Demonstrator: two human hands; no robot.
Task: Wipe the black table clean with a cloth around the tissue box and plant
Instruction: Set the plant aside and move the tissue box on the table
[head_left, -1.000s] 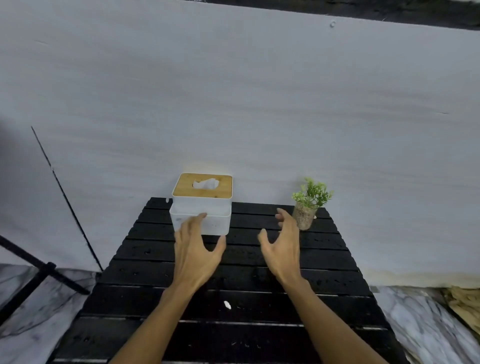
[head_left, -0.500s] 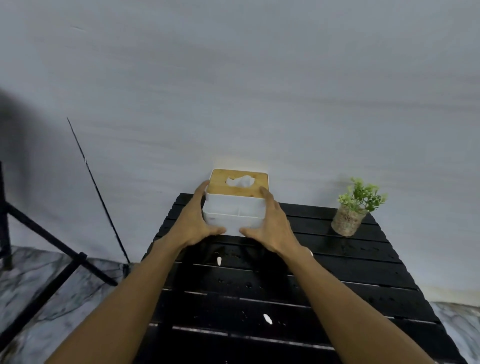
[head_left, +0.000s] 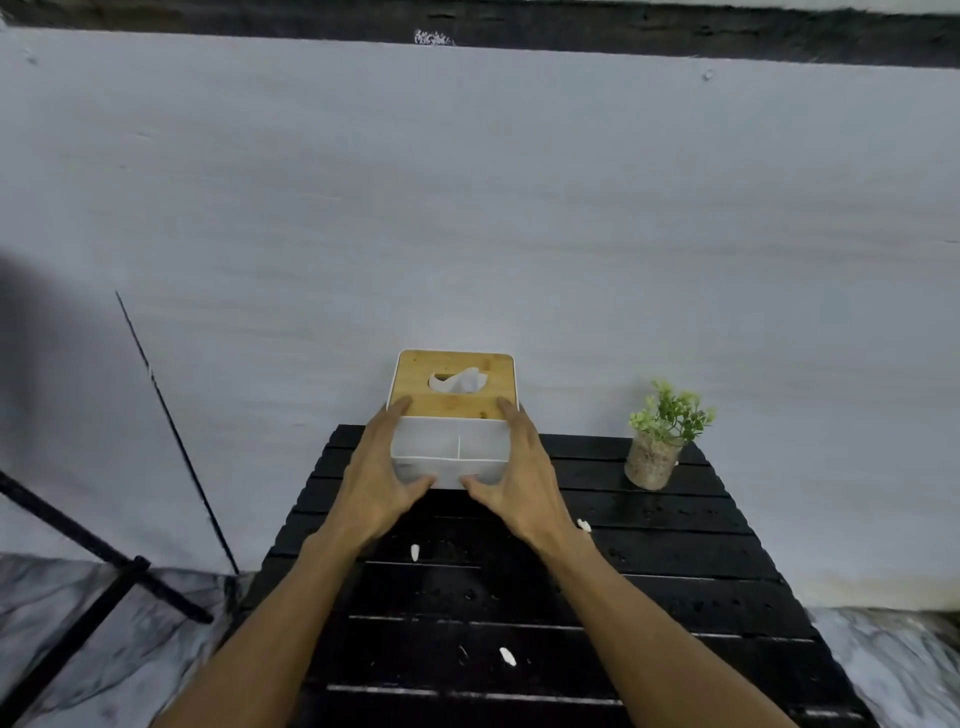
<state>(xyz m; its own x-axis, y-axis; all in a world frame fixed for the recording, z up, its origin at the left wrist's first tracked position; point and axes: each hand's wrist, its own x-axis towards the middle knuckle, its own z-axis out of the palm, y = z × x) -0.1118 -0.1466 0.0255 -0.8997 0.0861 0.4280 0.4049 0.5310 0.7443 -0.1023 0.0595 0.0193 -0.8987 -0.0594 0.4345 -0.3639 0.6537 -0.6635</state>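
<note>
— The tissue box (head_left: 451, 415) is at the far edge of the bench (head_left: 675, 545), left of the middle; you have it from both sides; I cannot tell whether its base is off the slats.

— Your left hand (head_left: 384, 483) and right hand (head_left: 519, 478) both grasp it; the fingers (head_left: 399, 406) run up the side walls to the wooden lid, with the thumbs tucked at the lower front edge; neither hand has a cloth, and none is in view.

— So I'd judge you're at the clearing step, not the wiping; you take the box up to reach the slats beneath.

— Next you need a spot to set it; the near half of the bench carries white scraps (head_left: 414, 552) and wet-looking specks; hold it level, since the front compartments are open and the tissue sits loose in the lid.

— Mind the plant (head_left: 660, 441) at the far right corner; it stands well apart from your right hand; after that, you need a cloth.
</note>
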